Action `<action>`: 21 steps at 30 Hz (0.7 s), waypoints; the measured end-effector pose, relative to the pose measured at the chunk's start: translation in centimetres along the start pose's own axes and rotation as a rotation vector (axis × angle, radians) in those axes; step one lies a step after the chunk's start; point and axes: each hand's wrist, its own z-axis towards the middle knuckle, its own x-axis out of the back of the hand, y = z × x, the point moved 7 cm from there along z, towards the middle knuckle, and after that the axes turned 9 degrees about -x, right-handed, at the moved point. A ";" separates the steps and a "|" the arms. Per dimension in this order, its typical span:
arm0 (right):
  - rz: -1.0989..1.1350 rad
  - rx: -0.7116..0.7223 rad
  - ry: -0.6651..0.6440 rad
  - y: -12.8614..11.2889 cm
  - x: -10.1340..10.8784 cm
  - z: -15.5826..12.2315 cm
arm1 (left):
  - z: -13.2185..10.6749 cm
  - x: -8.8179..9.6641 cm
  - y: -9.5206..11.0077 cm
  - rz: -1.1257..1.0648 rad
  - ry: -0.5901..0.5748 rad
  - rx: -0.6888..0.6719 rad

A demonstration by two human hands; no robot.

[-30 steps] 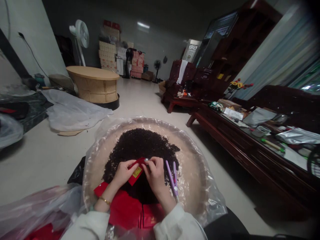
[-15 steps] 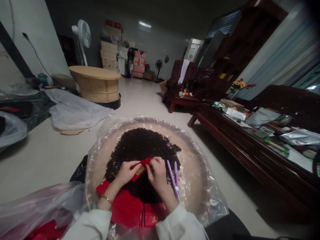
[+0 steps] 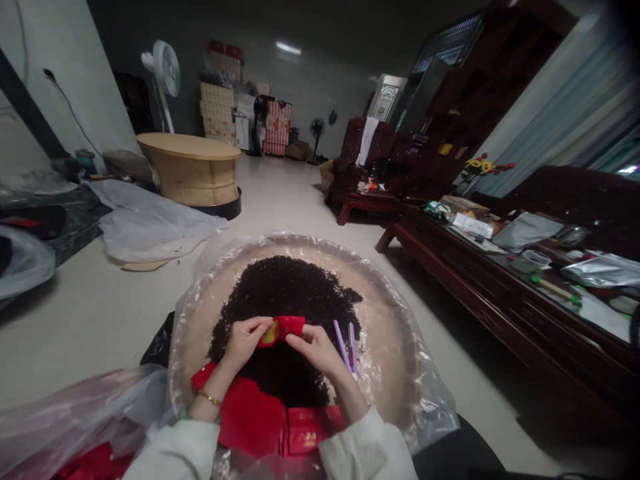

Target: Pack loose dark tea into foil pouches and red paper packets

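Note:
A small red packet with a gold label is stretched level between my two hands. My left hand pinches its left end beside the label. The right end is gripped by the thumb and fingers of my right hand. Beneath them lies a heap of dark, dry tea leaves on a wide round tray lined with clear plastic. A purple hair straightener rests on the tray, right of my right hand. Red pouches and a red box lie nearest my body.
A clear bag with red packets is at lower left. Plastic sheeting lies on the floor by a round wooden stand. To the right runs a long dark wooden table strewn with items. White and black fans stand farther back.
The red packet has turned from a slant to nearly level, its right end now spread flat. My right hand has shifted slightly down and its fingers have moved on the packet.

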 end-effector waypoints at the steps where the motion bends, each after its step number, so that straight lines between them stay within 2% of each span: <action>1: 0.022 -0.023 0.002 0.4 0.2 0.1 | 0.0 -0.1 0.2 0.000 -0.004 -0.003; 5: 0.048 -0.012 0.208 1.0 1.8 0.2 | 0.0 -0.2 0.7 -0.040 0.005 0.032; 7: 0.060 0.021 0.220 0.6 1.7 0.1 | -0.1 -0.4 0.5 -0.159 -0.002 0.120; 10: 0.079 0.016 0.086 0.0 0.2 -0.1 | -0.6 -1.2 0.1 -0.418 -0.061 0.280; 12: 0.081 -0.020 -0.030 0.0 -0.9 -0.3 | -0.8 -1.5 0.1 -0.507 -0.082 0.323; 16: 0.124 -0.126 -0.170 0.6 -1.8 -0.6 | -0.9 -1.6 0.3 -0.527 -0.108 0.326; 21: 0.252 -0.205 -0.204 1.3 -2.1 -0.8 | -0.7 -1.3 0.4 -0.494 -0.127 0.291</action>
